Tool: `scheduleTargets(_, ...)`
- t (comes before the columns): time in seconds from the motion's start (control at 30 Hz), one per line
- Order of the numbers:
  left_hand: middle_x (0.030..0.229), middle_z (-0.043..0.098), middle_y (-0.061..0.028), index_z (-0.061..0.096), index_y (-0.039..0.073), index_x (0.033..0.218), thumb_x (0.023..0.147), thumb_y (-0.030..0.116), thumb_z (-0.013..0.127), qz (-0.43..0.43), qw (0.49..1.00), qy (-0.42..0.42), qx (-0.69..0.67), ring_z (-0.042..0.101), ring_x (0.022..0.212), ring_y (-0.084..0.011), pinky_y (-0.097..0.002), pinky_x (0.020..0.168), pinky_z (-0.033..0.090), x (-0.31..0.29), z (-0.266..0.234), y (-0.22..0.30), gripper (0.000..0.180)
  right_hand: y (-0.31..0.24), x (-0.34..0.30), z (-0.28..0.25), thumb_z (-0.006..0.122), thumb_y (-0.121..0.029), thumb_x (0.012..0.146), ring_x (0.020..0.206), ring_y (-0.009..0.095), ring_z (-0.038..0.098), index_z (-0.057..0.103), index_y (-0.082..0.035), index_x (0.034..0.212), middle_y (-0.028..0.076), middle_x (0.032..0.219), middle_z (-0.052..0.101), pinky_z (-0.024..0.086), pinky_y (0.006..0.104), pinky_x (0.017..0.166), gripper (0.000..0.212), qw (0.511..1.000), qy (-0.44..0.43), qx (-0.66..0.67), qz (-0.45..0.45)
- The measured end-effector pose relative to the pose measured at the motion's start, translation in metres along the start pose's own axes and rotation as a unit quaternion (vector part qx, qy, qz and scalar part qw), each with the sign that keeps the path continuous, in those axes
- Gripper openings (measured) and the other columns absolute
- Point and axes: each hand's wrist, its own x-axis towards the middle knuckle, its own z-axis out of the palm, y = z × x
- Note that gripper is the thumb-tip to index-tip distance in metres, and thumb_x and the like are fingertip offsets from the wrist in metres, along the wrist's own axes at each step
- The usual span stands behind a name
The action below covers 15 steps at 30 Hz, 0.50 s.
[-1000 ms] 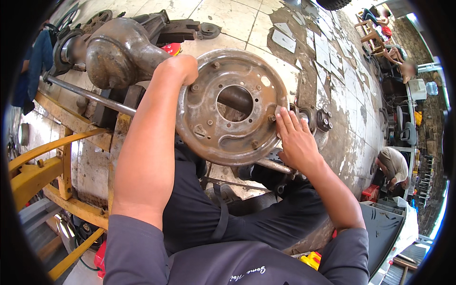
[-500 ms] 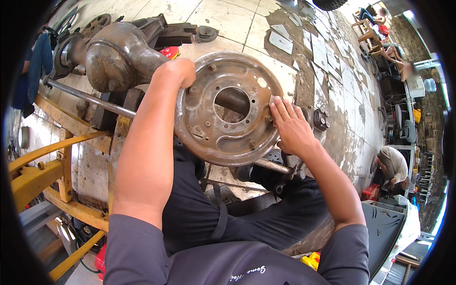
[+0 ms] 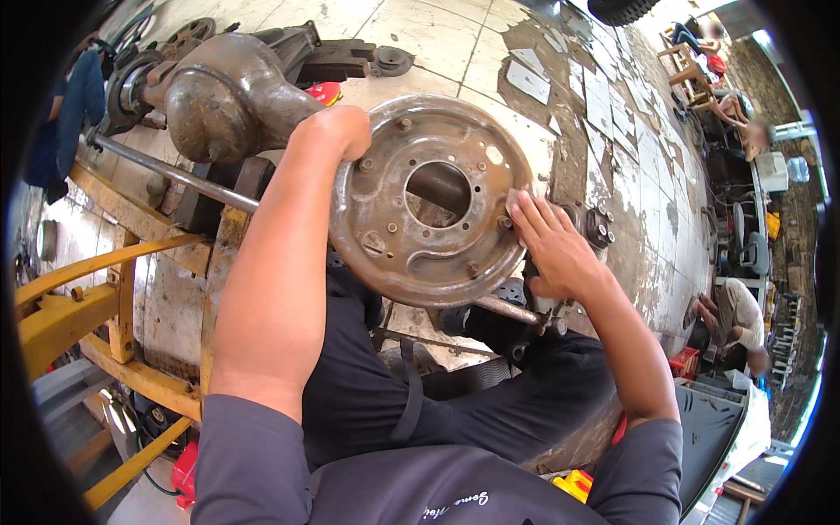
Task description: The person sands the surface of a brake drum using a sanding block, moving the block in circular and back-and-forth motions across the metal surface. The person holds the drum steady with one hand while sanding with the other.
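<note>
Holds the round steel plate above the dark trousers, with the studded face turned upward; use this plate as the datum for all positions. Grips the upper-left rim of the plate with the left hand, clenched over the edge; cannot tell the fingertip placement behind the rim. Presses a small flat pale piece against the right side of the plate, just inside the rim, beneath the extended, unclenched fingers of the right hand; cannot tell the material of the piece. Compared with half a second earlier, shifts the piece down the right side of the plate, closer to the right-hand stud. Repeats roughly the low position of one second earlier, suggesting the return half of a short back-and-forth rubbing stroke. Shows no visible change in the left grip, implying a plate steadied rather than turned. Indicates, by judgement, surface work confined to one zone of the plate, with some risk of snagging the piece on the stud. Locate the bulbous axle housing beyond the upper-left rim of the plate, the yellow metal frame to its lower left, and the metal rod below its lower-right rim. Note a co-worker well apart to the right of the plate, now bent in a different posture.
</note>
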Motion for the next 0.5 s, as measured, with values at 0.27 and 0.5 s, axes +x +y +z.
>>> scheduleTargets(0.27, 0.123, 0.07, -0.0198, 0.075, 0.004, 0.114, 0.083, -0.001, 0.058, -0.035, 0.999, 0.001, -0.027, 0.068, 0.113, -0.0387, -0.0472, 0.093, 0.055, 0.008, 0.005, -0.002, 0.036, -0.012, 0.01, 0.002, 0.052, -0.008, 0.093, 0.153, 0.032, 0.027, 0.03, -0.004, 0.159, 0.012, 0.168, 0.025, 0.024, 0.0508, 0.123, 0.069, 0.997, 0.041, -0.049, 0.034)
scheduleTargets(0.5, 0.123, 0.07, -0.0194, 0.075, 0.005, 0.115, 0.083, -0.001, 0.058, -0.064, 0.997, -0.025, -0.025, 0.069, 0.113, -0.0374, -0.0466, 0.092, 0.056, 0.013, 0.001, 0.001, 0.036, -0.014, 0.0, 0.016, 0.048, -0.012, 0.096, 0.151, 0.033, 0.032, 0.033, -0.004, 0.157, 0.014, 0.166, 0.029, 0.028, 0.0519, 0.121, 0.063, 0.995, 0.08, -0.04, 0.046)
